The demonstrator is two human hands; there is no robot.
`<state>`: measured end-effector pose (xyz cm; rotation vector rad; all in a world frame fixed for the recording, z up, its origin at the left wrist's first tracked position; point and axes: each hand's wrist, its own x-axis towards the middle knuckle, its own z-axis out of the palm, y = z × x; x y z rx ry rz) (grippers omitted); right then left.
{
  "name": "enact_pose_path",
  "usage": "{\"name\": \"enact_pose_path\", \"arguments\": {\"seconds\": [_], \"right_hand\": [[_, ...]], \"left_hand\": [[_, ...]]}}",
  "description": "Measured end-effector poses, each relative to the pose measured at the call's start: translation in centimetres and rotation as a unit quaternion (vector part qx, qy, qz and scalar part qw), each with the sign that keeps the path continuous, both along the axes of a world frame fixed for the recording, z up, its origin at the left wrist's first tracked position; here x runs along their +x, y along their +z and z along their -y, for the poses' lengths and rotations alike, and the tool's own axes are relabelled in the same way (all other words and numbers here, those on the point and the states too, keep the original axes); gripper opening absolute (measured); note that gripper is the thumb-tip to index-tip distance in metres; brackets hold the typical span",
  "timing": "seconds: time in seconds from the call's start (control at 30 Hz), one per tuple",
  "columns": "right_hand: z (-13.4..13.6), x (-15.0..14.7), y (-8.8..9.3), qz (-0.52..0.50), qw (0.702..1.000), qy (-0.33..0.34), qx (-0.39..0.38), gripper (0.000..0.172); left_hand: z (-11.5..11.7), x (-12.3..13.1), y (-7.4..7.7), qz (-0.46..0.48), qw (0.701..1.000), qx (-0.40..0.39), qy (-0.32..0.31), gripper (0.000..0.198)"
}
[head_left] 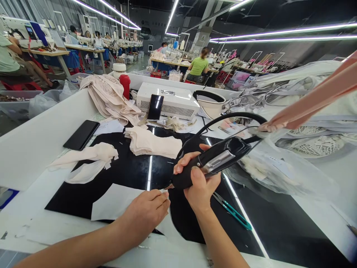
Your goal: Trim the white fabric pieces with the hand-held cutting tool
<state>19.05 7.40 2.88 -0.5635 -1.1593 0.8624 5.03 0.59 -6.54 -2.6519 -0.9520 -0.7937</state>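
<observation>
My right hand (pixel 202 182) is wrapped around a black corded handheld tool (pixel 216 162) with a silver plate on its side, tilted with its narrow tip toward my left hand. My left hand (pixel 145 212) pinches the edge of a white fabric piece (pixel 114 203) right at that tip. Part of the fabric lies under my left hand and forearm. Just right of my right wrist, teal-handled thread snips (pixel 232 212) rest on the black work surface (pixel 279 219). A stack of cream fabric pieces (pixel 154 143) sits beyond my hands.
A crumpled cream piece (pixel 92 160) and a black phone (pixel 80 134) lie at left. Behind stand a second phone (pixel 155 107), a vented white box (pixel 167 98) and a red bottle (pixel 125 86). Pink cloth (pixel 309 100) hangs by the tool's cable (pixel 231 116). Garments (pixel 315 145) pile at right.
</observation>
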Motion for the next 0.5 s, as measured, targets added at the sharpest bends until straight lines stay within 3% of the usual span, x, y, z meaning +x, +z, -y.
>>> {"name": "enact_pose_path", "arguments": {"seconds": [0.27, 0.5], "right_hand": [[0.0, -0.3, -0.6, 0.015, 1.000, -0.006, -0.004, 0.036], [0.2, 0.4, 0.5, -0.005, 1.000, -0.009, 0.011, 0.043]], "left_hand": [[0.0, -0.1, -0.4, -0.019, 1.000, -0.001, -0.001, 0.022], [-0.5, -0.7, 1.5, 0.011, 1.000, -0.003, 0.005, 0.024]]}}
